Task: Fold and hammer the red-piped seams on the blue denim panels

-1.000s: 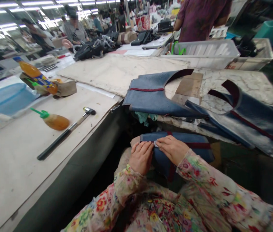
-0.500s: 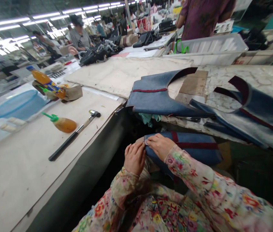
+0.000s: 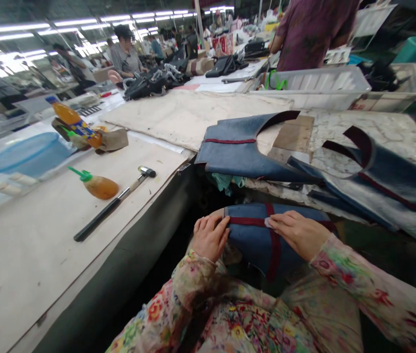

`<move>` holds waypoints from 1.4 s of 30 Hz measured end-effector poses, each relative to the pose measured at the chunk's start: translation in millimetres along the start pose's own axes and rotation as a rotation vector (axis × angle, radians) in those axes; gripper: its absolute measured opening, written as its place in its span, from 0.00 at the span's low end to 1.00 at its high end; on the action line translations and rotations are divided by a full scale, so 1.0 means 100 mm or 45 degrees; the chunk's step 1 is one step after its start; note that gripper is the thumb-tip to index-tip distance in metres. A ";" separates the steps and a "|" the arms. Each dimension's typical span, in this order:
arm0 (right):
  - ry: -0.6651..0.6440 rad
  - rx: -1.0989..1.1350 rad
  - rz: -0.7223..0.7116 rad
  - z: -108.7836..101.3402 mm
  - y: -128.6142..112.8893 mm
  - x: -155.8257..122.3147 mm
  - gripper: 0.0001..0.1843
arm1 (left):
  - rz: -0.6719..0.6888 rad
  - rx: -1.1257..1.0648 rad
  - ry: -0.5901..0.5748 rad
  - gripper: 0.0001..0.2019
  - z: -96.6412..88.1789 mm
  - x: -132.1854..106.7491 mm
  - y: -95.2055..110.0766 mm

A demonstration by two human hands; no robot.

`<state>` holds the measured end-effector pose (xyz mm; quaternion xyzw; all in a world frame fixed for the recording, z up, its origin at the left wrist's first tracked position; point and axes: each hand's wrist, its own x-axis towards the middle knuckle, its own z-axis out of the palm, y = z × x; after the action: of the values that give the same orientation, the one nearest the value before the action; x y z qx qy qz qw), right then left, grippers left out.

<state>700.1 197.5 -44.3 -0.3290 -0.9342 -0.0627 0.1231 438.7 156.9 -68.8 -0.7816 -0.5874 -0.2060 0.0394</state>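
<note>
Below the surface point(image 3: 27, 255), over the lap point(image 3: 327, 306): blue panel point(image 3: 250, 245) | left hand point(image 3: 210, 238): at panel's end, pinching or not, cannot tell; should anchor | right hand point(image 3: 299, 234): narrow grip holding pale piece point(image 3: 267, 222) | maroon strip point(image 3: 245, 221): wants even, lengthwise pressure

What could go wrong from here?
The blue panel may shift, since the left hand rests only at its left end. The pale piece in the right hand could catch where the maroon strips cross. The blue piece at far right, overhanging the table edge, might slide off.
</note>
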 end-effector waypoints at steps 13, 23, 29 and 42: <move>0.070 0.171 0.134 0.11 -0.35 0.29 0.14 | -0.474 0.452 0.235 0.19 -1.07 -0.22 -1.61; -0.154 -0.040 0.120 -0.06 -0.30 0.18 0.15 | -0.942 0.682 -0.194 0.24 -1.26 -0.37 -2.25; 0.049 -0.049 0.205 -0.04 -0.22 -0.22 0.16 | -0.974 0.627 -0.245 0.23 -1.25 -0.12 -2.37; 0.339 0.108 0.613 0.05 -0.42 -0.73 0.16 | -0.749 -1.079 -0.640 0.23 -0.63 -0.41 -0.24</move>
<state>727.4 122.0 -70.6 -0.5250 -0.8064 -0.0350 0.2699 390.2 108.1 -30.6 -0.5579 -0.6377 -0.2335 -0.4771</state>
